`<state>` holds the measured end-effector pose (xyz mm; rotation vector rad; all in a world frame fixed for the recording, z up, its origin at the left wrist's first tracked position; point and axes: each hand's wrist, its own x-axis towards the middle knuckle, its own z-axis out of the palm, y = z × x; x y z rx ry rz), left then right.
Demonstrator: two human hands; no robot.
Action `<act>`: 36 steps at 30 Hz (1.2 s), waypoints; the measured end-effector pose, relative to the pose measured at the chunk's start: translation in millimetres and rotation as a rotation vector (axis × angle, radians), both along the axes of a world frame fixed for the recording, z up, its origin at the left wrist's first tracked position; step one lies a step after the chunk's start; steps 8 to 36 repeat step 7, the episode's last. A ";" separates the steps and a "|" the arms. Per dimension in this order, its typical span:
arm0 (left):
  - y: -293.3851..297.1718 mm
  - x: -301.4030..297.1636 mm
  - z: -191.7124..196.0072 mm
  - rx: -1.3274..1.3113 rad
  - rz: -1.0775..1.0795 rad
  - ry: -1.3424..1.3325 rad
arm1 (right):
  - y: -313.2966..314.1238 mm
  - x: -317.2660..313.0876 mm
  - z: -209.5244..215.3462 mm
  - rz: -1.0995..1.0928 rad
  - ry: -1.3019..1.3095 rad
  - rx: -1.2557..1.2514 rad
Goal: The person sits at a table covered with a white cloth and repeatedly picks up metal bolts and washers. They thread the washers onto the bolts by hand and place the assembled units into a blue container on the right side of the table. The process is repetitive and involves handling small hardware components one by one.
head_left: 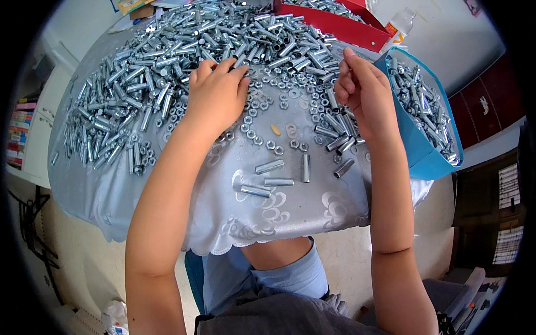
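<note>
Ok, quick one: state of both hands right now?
Left hand: palm down, fingers curled over the loose nuts at the pile's edge; a grip cannot be told.
Right hand: raised, fingers closed on a small metal piece.

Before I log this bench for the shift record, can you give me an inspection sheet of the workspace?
Surface: round table under a silvery patterned cloth.
Job's things: big heap of metal sleeves; loose nuts and washers in the middle; four sleeves lying apart near the front edge.
Clutter: blue bin of finished pieces at right; red tray behind; plastic bottle.
Hands: left hand palm down on the nuts; right hand raised, fingers closed on a small metal piece.
Cables: dark cords on the floor at left.
Surroundings: shelf of books at left, dark cabinet at right.
</note>
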<state>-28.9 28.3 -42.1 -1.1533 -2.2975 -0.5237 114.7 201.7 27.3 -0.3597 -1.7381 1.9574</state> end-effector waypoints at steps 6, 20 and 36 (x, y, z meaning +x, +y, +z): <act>-4.6 1.6 11.6 -0.085 -0.059 -0.127 | 4.7 -2.4 -0.1 -0.124 -0.022 0.121; -4.4 2.7 14.7 -0.093 -0.064 -0.168 | 8.1 -2.4 -1.9 -0.131 -0.017 0.146; -4.4 2.7 14.7 -0.093 -0.064 -0.168 | 8.1 -2.4 -1.9 -0.131 -0.017 0.146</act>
